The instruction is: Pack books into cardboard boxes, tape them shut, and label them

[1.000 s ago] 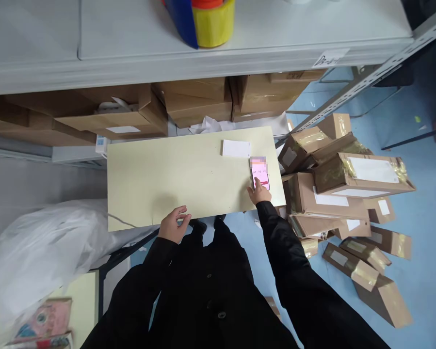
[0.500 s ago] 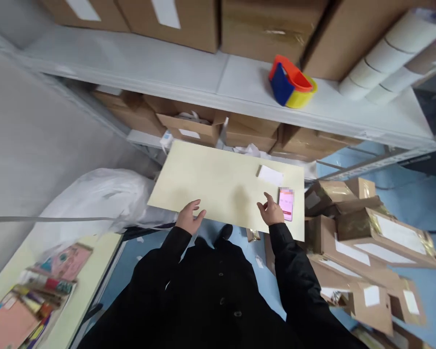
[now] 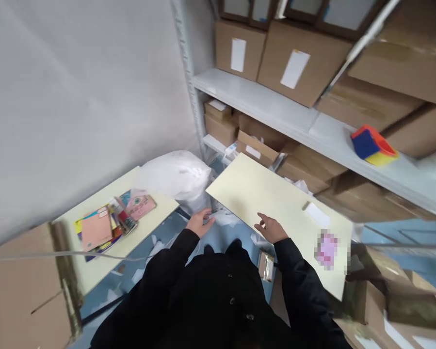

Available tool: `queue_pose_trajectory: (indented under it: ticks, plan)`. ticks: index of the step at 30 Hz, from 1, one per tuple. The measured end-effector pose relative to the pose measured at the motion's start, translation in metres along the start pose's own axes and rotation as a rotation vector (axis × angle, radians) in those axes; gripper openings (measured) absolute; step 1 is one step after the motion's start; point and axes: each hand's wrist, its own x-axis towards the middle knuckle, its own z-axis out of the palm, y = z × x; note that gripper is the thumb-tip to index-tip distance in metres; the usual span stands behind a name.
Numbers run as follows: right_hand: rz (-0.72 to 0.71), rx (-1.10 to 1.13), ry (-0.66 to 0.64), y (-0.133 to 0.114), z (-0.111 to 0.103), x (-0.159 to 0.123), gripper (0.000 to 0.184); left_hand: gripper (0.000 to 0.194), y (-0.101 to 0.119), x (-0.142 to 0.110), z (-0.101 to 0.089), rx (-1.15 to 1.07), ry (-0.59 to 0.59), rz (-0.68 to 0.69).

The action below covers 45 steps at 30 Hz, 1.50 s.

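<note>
My left hand hovers off the near left corner of a pale yellow table, fingers loosely spread and holding nothing. My right hand hangs over the table's near edge, fingers apart and empty. A pink-screened phone lies on the table to the right of that hand. A white paper slip lies beyond the phone. Both my sleeves are black.
A second pale table at left carries a pile of colourful books. A white plastic bag sits between the tables. Grey shelves hold cardboard boxes and a coloured tape dispenser. More boxes crowd the floor at right.
The view has swung left, bringing the book table and wall into sight. My right hand has left the phone and moved leftward along the table edge. My left hand stays open.
</note>
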Motion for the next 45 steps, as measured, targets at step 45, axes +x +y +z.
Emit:
queue_pose_trajectory:
  ticks: [45]
  plan:
    - [-0.415,0.329,-0.635,-0.440,0.267,0.165,0.051,0.045,-0.293,-0.163,-0.231,-0.125,0.718,-0.853]
